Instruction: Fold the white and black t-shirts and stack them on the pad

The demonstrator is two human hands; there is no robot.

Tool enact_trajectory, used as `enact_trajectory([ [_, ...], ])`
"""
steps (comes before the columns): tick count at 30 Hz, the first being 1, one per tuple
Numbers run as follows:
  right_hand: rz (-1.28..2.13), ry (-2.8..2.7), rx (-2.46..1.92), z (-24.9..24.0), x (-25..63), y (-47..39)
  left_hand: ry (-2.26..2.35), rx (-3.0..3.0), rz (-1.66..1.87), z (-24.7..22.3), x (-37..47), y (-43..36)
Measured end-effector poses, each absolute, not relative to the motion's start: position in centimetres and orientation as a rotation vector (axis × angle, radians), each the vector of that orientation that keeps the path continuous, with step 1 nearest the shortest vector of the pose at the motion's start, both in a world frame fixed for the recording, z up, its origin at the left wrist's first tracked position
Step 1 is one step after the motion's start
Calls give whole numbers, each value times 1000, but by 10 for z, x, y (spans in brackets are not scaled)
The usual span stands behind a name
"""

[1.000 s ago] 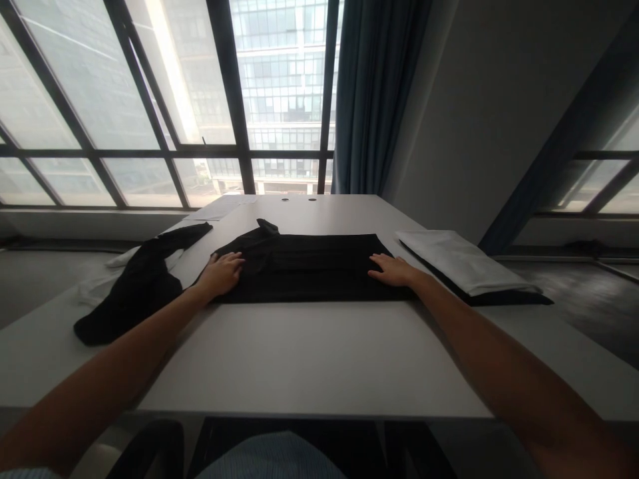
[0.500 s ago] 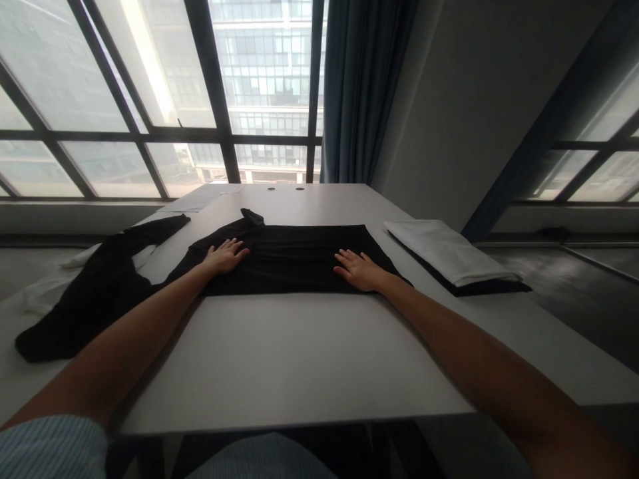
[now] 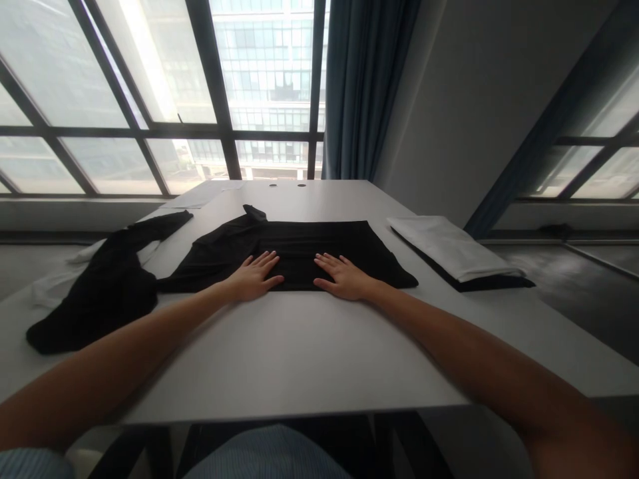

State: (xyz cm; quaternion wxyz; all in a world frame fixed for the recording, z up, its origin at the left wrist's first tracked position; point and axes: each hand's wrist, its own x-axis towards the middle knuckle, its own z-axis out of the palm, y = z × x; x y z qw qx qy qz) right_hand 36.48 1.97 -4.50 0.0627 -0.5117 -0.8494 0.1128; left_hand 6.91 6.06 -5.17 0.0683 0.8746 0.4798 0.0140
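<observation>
A black garment, which looks like a shirt (image 3: 299, 238), lies spread flat on the white table (image 3: 299, 359). Its near edge runs straight across in front of me, and a small dark fold sticks up at its far left corner. My left hand (image 3: 254, 276) rests palm down on the near edge, left of the middle, fingers spread. On the right of the middle, my right hand (image 3: 344, 276) also lies flat with fingers spread, over the same edge. Neither hand grips the cloth. Part of the near edge is hidden under both palms.
Left of the shirt lies a crumpled black garment (image 3: 107, 286) with white cloth (image 3: 52, 287) beneath it. At the right sits folded white cloth (image 3: 456, 246) on a black layer. White sheets (image 3: 194, 195) lie at the far left, before windows and a blue curtain (image 3: 357, 93).
Both hands have slid toward me and closer together, from the middle of the shirt to its near edge. The shirt stays flat in nearly the same place.
</observation>
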Motion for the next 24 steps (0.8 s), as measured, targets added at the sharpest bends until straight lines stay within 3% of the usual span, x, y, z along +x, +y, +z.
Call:
enact_trajectory([
  [16,203,-2423,-1880,-49,488,11,1924,2467,-5,-56,-91,79],
  [24,480,-2457,-1990,3,516,22,1722,2487,-38,-36,-104,59],
])
